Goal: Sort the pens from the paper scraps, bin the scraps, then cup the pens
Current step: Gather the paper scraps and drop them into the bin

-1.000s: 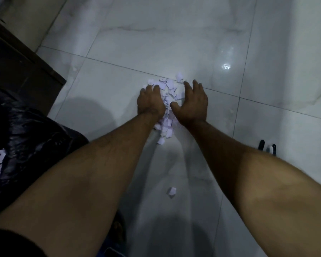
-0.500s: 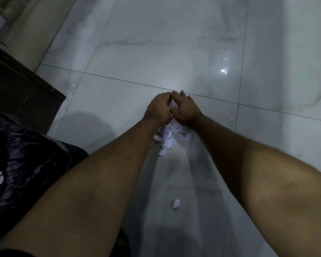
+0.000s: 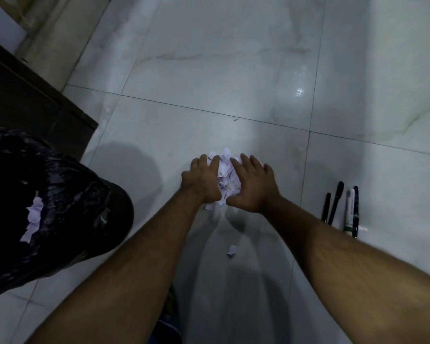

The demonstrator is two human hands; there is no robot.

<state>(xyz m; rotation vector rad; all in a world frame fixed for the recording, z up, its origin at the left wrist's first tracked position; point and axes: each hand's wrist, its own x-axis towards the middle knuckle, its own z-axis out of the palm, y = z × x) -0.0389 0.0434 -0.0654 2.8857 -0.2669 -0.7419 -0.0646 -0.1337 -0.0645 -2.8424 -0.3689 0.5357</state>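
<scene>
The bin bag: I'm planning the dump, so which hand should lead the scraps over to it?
Probably left. The bin bag lies on the left hand's side, while the right hand is nearer the pens. Both hands press the scraps between them, so the right would follow.

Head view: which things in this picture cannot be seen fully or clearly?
- Pile of paper scraps: its sides are covered by the left hand and right hand.
- Black bin bag: cut off by the left edge; its inside is too dark.
- Pens: their lower ends are hidden behind the right forearm; the exact count is uncertain.
- Small speck on the tile joint: too small to identify.
</scene>
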